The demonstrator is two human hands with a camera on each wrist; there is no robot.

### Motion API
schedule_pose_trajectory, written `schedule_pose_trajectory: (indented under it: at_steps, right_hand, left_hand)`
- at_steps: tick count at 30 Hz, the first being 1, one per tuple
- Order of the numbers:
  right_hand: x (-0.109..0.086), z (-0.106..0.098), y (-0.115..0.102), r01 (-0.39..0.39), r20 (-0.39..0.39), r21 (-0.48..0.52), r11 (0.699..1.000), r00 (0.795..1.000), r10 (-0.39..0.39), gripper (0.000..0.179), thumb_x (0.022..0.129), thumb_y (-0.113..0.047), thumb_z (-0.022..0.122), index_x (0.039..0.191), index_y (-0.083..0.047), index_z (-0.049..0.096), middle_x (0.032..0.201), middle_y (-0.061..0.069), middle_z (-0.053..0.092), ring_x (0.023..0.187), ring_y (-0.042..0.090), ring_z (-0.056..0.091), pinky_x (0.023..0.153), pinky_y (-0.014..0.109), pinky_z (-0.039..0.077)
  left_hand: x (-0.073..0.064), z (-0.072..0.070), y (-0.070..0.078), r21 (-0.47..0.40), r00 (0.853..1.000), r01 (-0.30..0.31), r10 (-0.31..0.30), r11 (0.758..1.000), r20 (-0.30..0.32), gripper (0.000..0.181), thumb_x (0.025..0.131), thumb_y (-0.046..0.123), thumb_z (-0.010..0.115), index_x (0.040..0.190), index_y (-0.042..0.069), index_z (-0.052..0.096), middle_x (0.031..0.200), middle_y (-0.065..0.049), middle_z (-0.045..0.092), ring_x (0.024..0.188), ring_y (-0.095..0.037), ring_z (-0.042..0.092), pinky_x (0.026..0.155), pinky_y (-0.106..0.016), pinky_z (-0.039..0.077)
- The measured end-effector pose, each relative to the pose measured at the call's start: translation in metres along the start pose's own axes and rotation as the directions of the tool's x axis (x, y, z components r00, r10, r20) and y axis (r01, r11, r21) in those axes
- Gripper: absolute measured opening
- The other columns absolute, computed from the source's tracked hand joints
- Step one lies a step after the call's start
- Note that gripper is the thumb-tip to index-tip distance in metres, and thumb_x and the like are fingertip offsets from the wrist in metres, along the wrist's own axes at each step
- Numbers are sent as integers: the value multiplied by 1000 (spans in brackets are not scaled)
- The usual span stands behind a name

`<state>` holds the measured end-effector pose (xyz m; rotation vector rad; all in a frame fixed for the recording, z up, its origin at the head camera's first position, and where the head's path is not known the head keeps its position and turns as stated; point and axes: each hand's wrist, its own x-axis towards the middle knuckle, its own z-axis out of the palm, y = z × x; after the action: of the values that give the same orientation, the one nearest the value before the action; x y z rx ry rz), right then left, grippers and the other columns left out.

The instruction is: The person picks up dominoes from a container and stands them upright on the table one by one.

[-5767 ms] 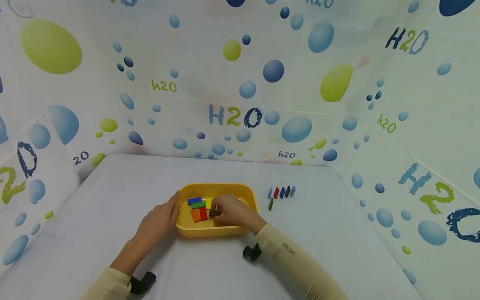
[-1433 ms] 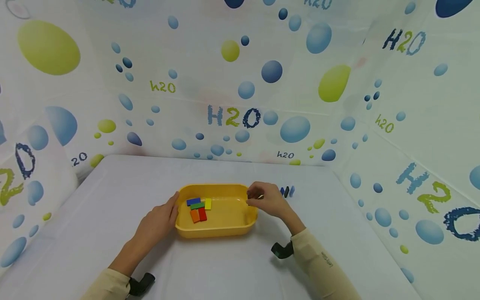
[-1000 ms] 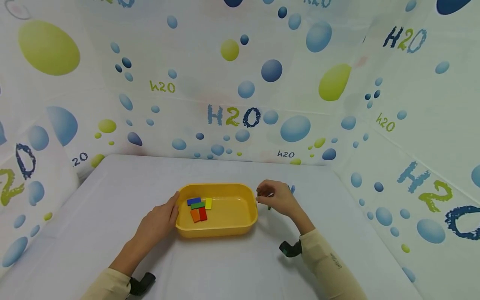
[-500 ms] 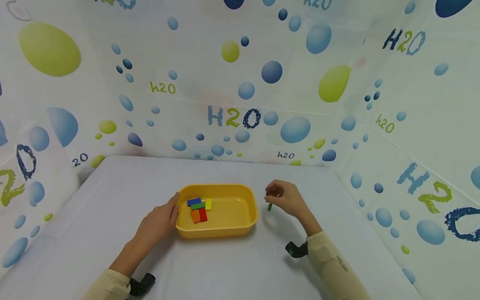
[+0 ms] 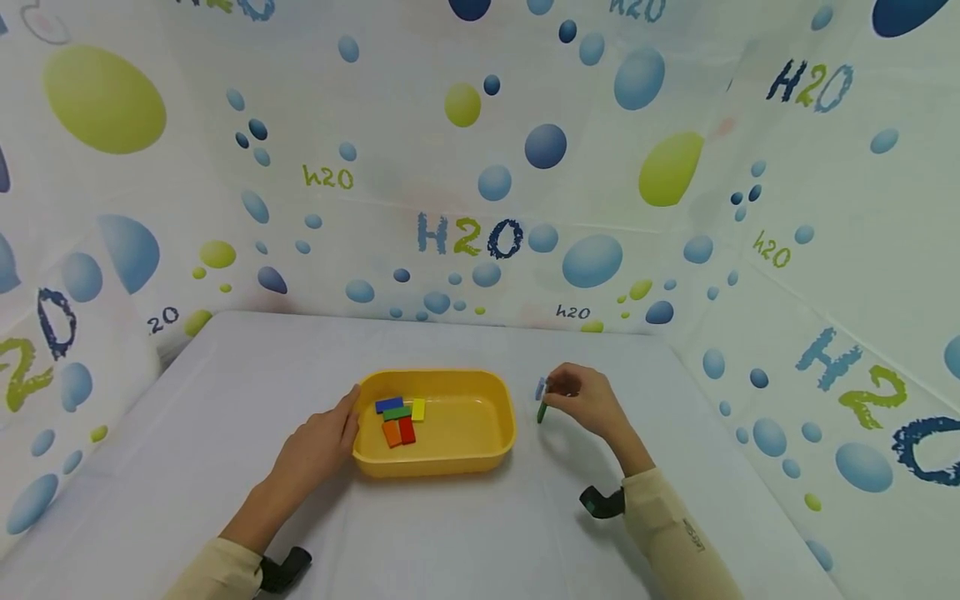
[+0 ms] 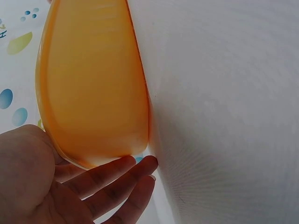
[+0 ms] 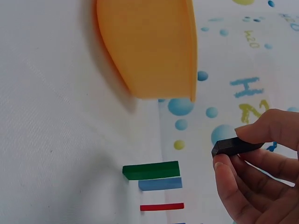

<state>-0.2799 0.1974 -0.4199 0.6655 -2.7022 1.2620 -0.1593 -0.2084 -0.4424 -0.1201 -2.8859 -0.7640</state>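
Observation:
My left hand [image 5: 318,442] rests at the left end of a yellow plastic tray [image 5: 431,467], its extended fingers [image 6: 117,186] touching the outer wall. Several flat blocks lie inside at the left: blue [image 5: 389,405], green [image 5: 397,413], yellow [image 5: 418,410], orange [image 5: 392,433] and red [image 5: 407,430]. To the right of the tray, my right hand [image 5: 588,400] pinches a black rectangular block [image 7: 236,146] between thumb and fingers, above the table. Near it stand a green block [image 7: 152,170], a light blue block [image 7: 161,184] and a red block [image 7: 162,206] on edge; the hand hides part of this row in the head view.
A white cloth covers the table [image 5: 450,542]. Behind it and at both sides rises a white backdrop [image 5: 405,108] printed with bubbles and lettering. The edge of another blue block [image 7: 182,223] shows at the bottom of the right wrist view.
My right hand took the dark block out of the tray and carried it right, over to the standing blocks. The left hand and the tray have stayed in place.

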Motion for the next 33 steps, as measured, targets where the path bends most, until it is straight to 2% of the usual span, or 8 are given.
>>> schedule_pose_trajectory:
  at_steps: [11,16,24,33]
  right_hand:
    - [-3,-2,7,-42,-35,-5,999,999,41,15,91,-9,79,104,-7,72,95,1,70,86,22,65,78,35,55]
    - [-2,1,13,-72,-42,-3,997,997,72,17,90,-9,79,105,-4,72,93,1,70,86,22,65,76,34,54]
    - [-2,2,18,-98,-24,-16,995,995,97,17,90,-7,80,104,-5,71,93,1,70,86,21,65,79,37,55]
    - [-1,5,35,-103,-5,-48,994,995,103,16,88,-4,80,100,-5,71,93,1,70,87,21,66,79,39,56]
  left_hand:
    - [0,1,-1,5,1000,-6,6,1000,-7,55,108,16,50,155,-9,38,67,-4,43,55,-18,42,53,-33,42]
    - [0,1,-1,13,1000,-1,1,1000,0,55,108,16,51,155,-9,38,69,-3,45,58,-19,43,55,-34,43]
    - [0,1,-1,18,1000,2,-3,1000,6,55,107,16,51,155,-9,38,73,-4,51,60,-19,45,56,-34,44]
    - [1,2,-2,21,1000,-1,1,1000,8,55,107,16,51,155,-9,38,73,-5,52,60,-20,46,56,-35,45]
